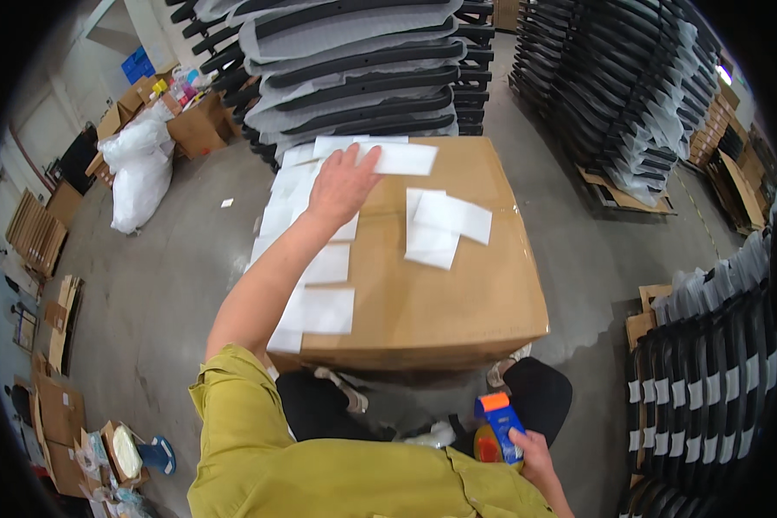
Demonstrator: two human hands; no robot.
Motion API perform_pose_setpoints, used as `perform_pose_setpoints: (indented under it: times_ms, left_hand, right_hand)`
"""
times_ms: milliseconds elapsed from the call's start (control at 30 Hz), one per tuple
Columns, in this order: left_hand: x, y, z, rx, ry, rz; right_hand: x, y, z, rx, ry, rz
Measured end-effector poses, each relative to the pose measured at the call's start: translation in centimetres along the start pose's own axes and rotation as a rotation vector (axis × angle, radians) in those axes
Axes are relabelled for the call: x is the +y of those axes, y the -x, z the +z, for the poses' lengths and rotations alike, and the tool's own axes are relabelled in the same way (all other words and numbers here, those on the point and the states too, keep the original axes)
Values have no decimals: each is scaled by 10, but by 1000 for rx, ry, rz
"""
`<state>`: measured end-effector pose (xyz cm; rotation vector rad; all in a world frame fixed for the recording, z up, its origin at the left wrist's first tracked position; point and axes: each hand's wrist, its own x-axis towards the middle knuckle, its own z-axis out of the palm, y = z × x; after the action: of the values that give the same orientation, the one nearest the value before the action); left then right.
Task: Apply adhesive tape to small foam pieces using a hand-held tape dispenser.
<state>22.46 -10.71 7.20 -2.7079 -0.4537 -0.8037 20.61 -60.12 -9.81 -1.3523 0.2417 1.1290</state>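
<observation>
A large brown cardboard box (440,302) stands in front of me. My left hand (344,188) reaches over its far left part, fingers stretched and apart. The fingertips lie on a white paper sheet (410,159) near the box's far edge. Several more white sheets (326,311) overlap along the box's left side. Two loose white sheets (432,242) lie crossed, right of the middle of the top. Low at my right side, beside my leg, my right hand (535,456) is closed around a blue tape dispenser (497,423) with an orange end.
Tall stacks of black curved parts in clear wrap (354,82) rise behind the box. More such stacks stand at the far right (613,104) and near right (708,371). A white plastic bag (140,168) and cartons (200,123) sit on the left.
</observation>
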Motion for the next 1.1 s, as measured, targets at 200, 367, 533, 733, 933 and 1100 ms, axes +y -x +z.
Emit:
perform_pose_setpoints:
  times_ms: [200, 367, 533, 733, 933, 1100]
  left_hand:
    - [-51, -32, 108, -172, -63, -92]
    - [-57, -30, 162, -277, -7, -154]
    - [-54, -33, 176, -333, -11, -185]
    - [-53, -37, 172, -271, -65, -160]
    - [54, -49, 120, -109, 642, 163]
    - [107, -20, 93, -430, 382, 430]
  right_hand:
    - [-11, -5, 4, 114, 19, 36]
    - [-31, -14, 12, 205, 73, 91]
    - [-32, -25, 13, 190, 73, 103]
    - [-41, -21, 20, 175, 74, 105]
    - [-19, -19, 5, 107, -81, 100]
    - [-12, 2, 7, 47, -131, 24]
